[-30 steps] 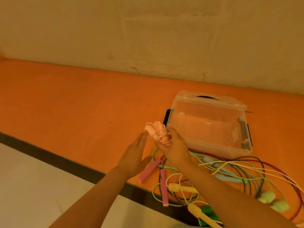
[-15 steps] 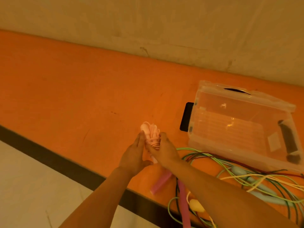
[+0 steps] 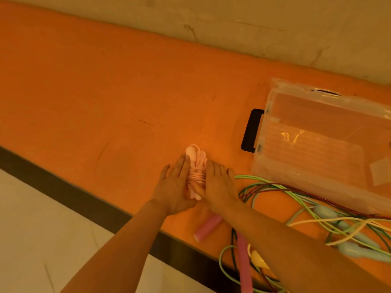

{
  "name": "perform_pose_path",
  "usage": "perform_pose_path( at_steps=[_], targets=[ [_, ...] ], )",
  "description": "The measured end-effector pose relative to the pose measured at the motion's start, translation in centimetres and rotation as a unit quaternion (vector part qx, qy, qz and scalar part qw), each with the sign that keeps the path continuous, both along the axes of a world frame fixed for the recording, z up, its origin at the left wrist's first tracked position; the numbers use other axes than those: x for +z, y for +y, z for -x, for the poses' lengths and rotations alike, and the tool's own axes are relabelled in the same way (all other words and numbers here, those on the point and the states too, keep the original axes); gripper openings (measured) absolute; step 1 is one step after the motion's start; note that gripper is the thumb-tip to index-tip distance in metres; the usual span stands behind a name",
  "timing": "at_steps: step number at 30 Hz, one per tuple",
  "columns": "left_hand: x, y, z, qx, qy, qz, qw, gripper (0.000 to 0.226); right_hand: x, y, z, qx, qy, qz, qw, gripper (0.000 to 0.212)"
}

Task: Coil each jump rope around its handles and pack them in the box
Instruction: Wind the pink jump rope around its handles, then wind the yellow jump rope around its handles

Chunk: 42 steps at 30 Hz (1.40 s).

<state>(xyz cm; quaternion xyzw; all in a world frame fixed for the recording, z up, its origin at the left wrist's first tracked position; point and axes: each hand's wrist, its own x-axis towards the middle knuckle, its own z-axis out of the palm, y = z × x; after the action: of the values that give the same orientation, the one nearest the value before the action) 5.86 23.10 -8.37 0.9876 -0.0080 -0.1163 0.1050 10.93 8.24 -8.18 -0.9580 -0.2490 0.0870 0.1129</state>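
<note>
A pale pink jump rope (image 3: 197,166), coiled around its handles, lies on the orange surface (image 3: 105,102) left of the clear plastic box (image 3: 262,166). My left hand (image 3: 174,187) presses flat against the bundle's left side with straight fingers. On the other side my right hand (image 3: 220,185) does the same, its thumb lying across the bundle's near end. The box has a black latch (image 3: 251,131) on its left end and looks empty.
Loose ropes tangle at the lower right: two pink foam handles (image 3: 208,227), pale blue handles (image 3: 325,211), a yellow handle (image 3: 259,259), and green, dark red and yellow cords. A dark edge strip (image 3: 63,187) borders the surface, with pale floor below.
The pink bundle came down from beside the box's corner onto the surface. My right hand went from gripping it to lying flat beside it; my left hand closed in on its other side.
</note>
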Motion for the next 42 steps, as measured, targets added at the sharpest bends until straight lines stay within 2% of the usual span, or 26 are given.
perform_pose_path(
  at_steps=[1, 4, 8, 12, 18, 22, 25, 30, 33, 37, 39, 42],
  targets=[
    [-0.1, -0.1, 0.2, -0.006, -0.010, 0.011, 1.000, 0.112, -0.3, -0.1, 0.2, 0.006, -0.006, -0.030, 1.000, 0.091],
    [0.0, 0.2, 0.7, -0.023, -0.024, 0.029, 0.999, 0.102, -0.8, -0.8, 0.7, 0.049, 0.049, -0.060, 0.996, 0.072],
    [0.3, 0.1, 0.9, -0.047, -0.067, 0.054, 0.995, 0.099, -0.1, -0.5, 0.6, 0.072, 0.074, -0.097, 0.990, 0.068],
    [0.7, 0.9, 1.0, -0.030, -0.070, 0.075, 0.994, 0.097, 0.2, 0.8, 0.2, 0.079, 0.078, -0.115, 0.987, 0.066],
    [0.1, 0.8, 1.3, -0.023, -0.050, 0.018, 0.998, 0.090, -1.2, 1.1, 0.7, 0.048, 0.075, -0.092, 0.992, 0.070],
    [0.2, 0.7, 1.6, -0.014, -0.057, 0.011, 0.998, 0.084, -0.9, -0.5, 0.8, 0.053, 0.075, -0.107, 0.990, 0.072],
    [0.4, 0.7, 1.9, -0.010, -0.058, 0.003, 0.998, 0.084, -0.5, -2.0, 0.9, 0.068, 0.079, -0.084, 0.991, 0.071],
    [1.4, -0.2, 2.4, -0.015, -0.025, -0.061, 0.998, 0.085, 0.6, -4.4, 1.5, 0.081, 0.082, -0.064, 0.991, 0.070],
    [2.2, -1.0, 2.9, -0.034, -0.013, -0.104, 0.994, 0.080, 1.4, -6.2, 2.2, 0.095, 0.078, -0.055, 0.991, 0.066],
    [2.6, -2.0, 3.5, -0.102, -0.041, -0.094, 0.990, 0.082, 2.3, -9.1, 2.8, 0.125, 0.069, -0.035, 0.989, 0.061],
    [2.8, -2.9, 3.6, -0.124, -0.045, -0.117, 0.984, 0.082, 2.8, -10.4, 2.8, 0.125, 0.058, -0.033, 0.990, 0.056],
    [3.3, -4.9, 3.9, -0.154, -0.016, -0.129, 0.980, 0.074, 3.4, -12.2, 2.9, 0.117, 0.041, -0.024, 0.992, 0.055]
  ],
)
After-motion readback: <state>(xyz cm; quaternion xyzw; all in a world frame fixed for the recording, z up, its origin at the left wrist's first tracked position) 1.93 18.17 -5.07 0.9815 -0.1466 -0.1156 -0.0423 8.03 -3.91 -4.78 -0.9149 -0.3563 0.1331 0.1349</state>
